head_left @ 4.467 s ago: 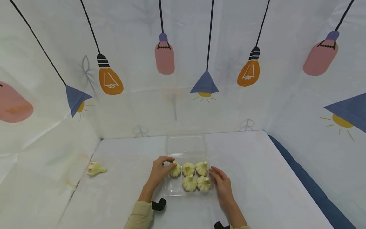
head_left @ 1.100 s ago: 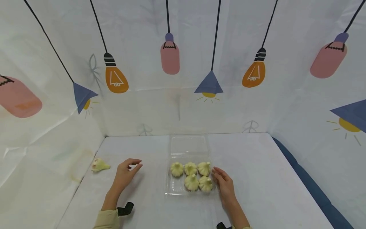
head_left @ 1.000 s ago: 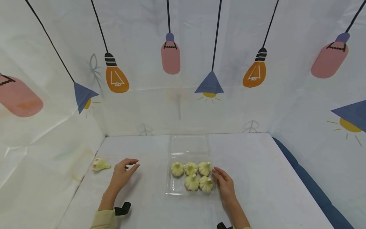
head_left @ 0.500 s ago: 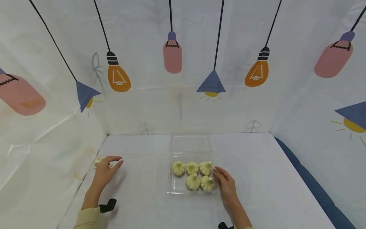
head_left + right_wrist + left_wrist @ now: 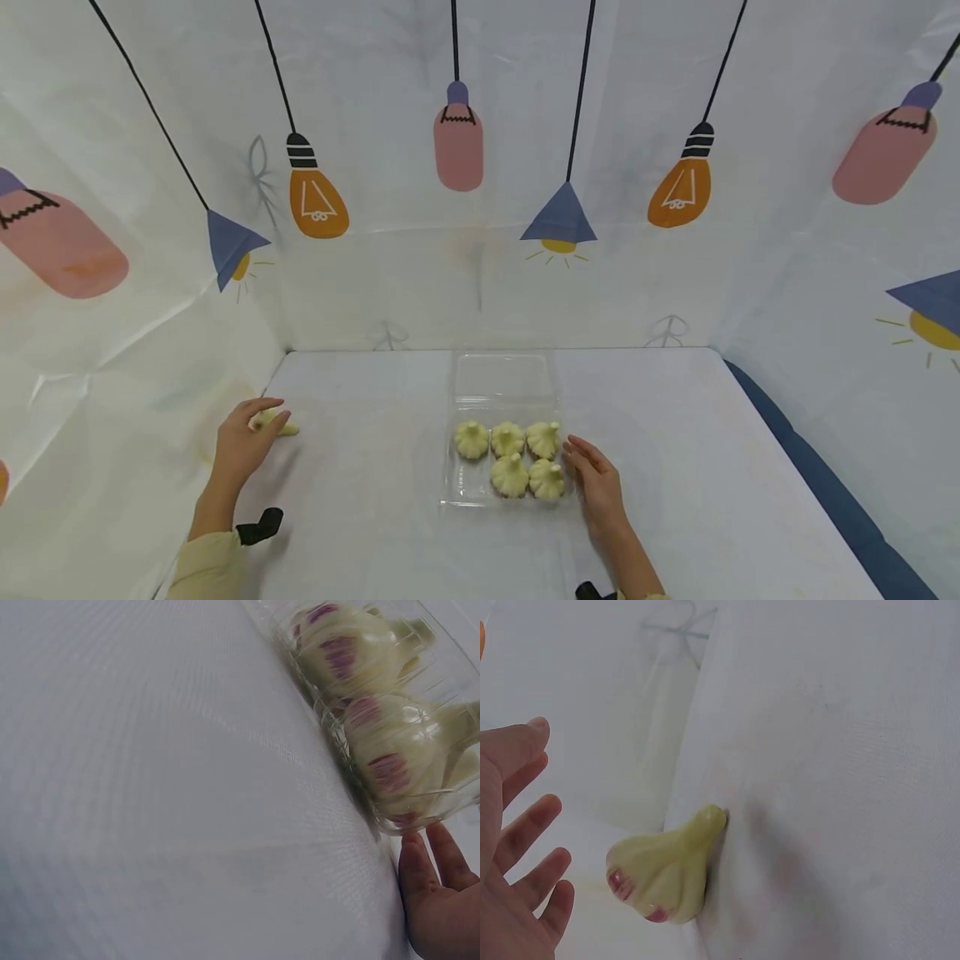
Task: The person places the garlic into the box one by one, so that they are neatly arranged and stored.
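Note:
In the head view my left hand [image 5: 243, 437] is over a single garlic bulb [image 5: 287, 429] at the table's left edge and partly hides it. The left wrist view shows the hand [image 5: 514, 847] with fingers relaxed, apart from the bulb [image 5: 664, 866], which has purple patches and lies on its side. A clear plastic box [image 5: 467, 485] holds several garlic bulbs [image 5: 508, 475]: three along the back, two at front middle and right. My right hand [image 5: 598, 487] rests beside the box's right side. In the right wrist view its fingertips [image 5: 412, 859] touch the box wall.
The box's clear lid [image 5: 502, 377] lies folded back toward the rear wall. White sheeting [image 5: 390, 283] printed with lamps closes off the back and sides of the white table [image 5: 360, 483]. Blue material [image 5: 810, 475] runs along the right edge.
My left hand has moved from the box leftward across the table to the lone garlic bulb. The right hand has stayed at the box's right side. The head view has shifted slightly.

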Demonstrator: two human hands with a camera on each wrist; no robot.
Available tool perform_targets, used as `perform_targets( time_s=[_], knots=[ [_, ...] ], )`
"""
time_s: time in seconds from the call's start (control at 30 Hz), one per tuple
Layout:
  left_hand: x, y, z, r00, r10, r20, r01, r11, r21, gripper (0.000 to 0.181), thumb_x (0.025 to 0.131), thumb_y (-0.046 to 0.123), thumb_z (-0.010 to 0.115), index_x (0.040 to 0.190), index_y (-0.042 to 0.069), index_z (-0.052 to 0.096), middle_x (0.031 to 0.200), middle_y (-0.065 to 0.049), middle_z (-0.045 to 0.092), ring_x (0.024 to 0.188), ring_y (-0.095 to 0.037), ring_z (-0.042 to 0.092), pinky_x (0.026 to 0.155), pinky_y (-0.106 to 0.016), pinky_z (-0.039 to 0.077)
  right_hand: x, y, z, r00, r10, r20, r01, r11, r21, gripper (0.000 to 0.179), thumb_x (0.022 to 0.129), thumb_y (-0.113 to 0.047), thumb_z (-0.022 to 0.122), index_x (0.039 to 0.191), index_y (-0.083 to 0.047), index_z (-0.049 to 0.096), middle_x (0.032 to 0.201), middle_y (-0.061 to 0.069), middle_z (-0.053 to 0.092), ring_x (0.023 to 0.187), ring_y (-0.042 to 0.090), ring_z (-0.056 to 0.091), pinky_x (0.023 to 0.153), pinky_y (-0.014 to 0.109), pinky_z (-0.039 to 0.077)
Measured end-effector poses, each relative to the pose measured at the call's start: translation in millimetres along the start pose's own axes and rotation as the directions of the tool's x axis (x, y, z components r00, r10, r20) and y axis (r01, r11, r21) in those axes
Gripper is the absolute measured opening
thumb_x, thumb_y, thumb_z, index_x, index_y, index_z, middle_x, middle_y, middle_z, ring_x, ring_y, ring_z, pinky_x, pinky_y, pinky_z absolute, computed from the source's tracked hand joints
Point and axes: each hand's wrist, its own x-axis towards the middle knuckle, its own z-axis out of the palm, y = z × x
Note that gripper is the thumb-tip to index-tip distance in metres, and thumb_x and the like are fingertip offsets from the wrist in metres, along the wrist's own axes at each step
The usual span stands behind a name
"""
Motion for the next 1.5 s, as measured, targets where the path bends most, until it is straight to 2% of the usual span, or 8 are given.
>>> perform_targets(
  time_s=[0.17,0.3,0.53,0.77,1.0,1.27,1.4,1.5],
  knots=[
    [-3.3,-7.2,2.8,0.999,-0.043,-0.027,0.042,0.998,-0.053,0.032,0.085,0.008,0.075,0.113,-0.004,0.067,0.123,-0.023,0.056,0.119,-0.043,0.047,0.096,-0.051,0.036,-1.3,0,-2,1.000,0.007,0.001,-0.007,1.000,0.014,0.040,0.100,-0.016,0.054,0.137,-0.001,0.051,0.138,0.016,0.053,0.126,0.022,0.050,0.093,0.018,0.043],
    [-5.9,-10.9,5.7,0.996,-0.084,-0.007,0.083,0.992,-0.099,0.039,0.086,0.008,0.074,0.120,-0.005,0.063,0.128,-0.027,0.051,0.122,-0.047,0.043,0.096,-0.062,0.033,-1.2,0,-3,1.000,0.007,-0.005,-0.007,1.000,0.021,0.039,0.100,-0.015,0.055,0.137,-0.001,0.052,0.137,0.016,0.053,0.125,0.020,0.051,0.091,0.017,0.044],
    [1.0,-20.6,13.9,0.994,-0.102,0.033,0.106,0.986,-0.128,0.047,0.087,0.007,0.072,0.128,-0.007,0.056,0.133,-0.033,0.043,0.125,-0.051,0.036,0.098,-0.067,0.028,1.6,-1,-8,1.000,-0.013,-0.009,0.013,0.999,0.041,0.039,0.100,-0.013,0.053,0.137,0.000,0.051,0.137,0.016,0.053,0.118,0.013,0.055,0.091,0.016,0.044],
    [2.6,-29.7,27.7,0.991,-0.107,0.081,0.115,0.988,-0.103,0.051,0.086,0.004,0.071,0.132,-0.008,0.052,0.133,-0.036,0.038,0.118,-0.049,0.039,0.090,-0.061,0.036,0.6,-1,-14,0.999,-0.014,-0.030,0.014,1.000,0.018,0.040,0.101,-0.017,0.055,0.137,-0.001,0.052,0.136,0.015,0.054,0.118,0.014,0.055,0.091,0.019,0.045],
    [0.9,-33.6,32.5,0.993,-0.084,0.086,0.086,0.996,-0.016,0.048,0.086,0.012,0.071,0.128,-0.005,0.057,0.122,-0.034,0.047,0.103,-0.045,0.048,0.081,-0.051,0.039,-1.9,-1,-15,0.999,-0.005,-0.033,0.005,1.000,0.004,0.039,0.100,-0.018,0.056,0.135,-0.002,0.054,0.135,0.014,0.056,0.121,0.019,0.054,0.090,0.018,0.045],
    [-11.6,-32.2,25.9,0.972,-0.213,0.102,0.212,0.977,0.025,0.055,0.089,0.022,0.071,0.133,-0.004,0.051,0.128,-0.037,0.039,0.105,-0.047,0.047,0.072,-0.047,0.043,2.9,2,-8,1.000,0.017,-0.021,-0.017,1.000,-0.001,0.039,0.099,-0.019,0.057,0.134,-0.005,0.056,0.134,0.012,0.057,0.123,0.021,0.052,0.093,0.021,0.045],
    [-14.6,-29.0,25.2,0.960,-0.262,0.098,0.261,0.965,0.029,0.053,0.089,0.022,0.069,0.131,-0.004,0.049,0.122,-0.032,0.048,0.102,-0.043,0.051,0.066,-0.037,0.044,-0.2,2,-6,0.999,0.020,-0.034,-0.020,1.000,0.004,0.038,0.099,-0.018,0.057,0.134,-0.004,0.056,0.132,0.012,0.057,0.123,0.022,0.052,0.094,0.023,0.045],
    [-14.7,-24.8,26.1,0.943,-0.319,0.090,0.317,0.948,0.040,0.054,0.090,0.025,0.068,0.129,-0.004,0.044,0.113,-0.028,0.055,0.097,-0.038,0.053,0.060,-0.031,0.043,-2.7,2,-4,1.000,0.010,-0.027,-0.010,1.000,0.010,0.039,0.099,-0.020,0.058,0.134,-0.003,0.056,0.132,0.013,0.057,0.123,0.023,0.052,0.095,0.025,0.045]
  ],
)
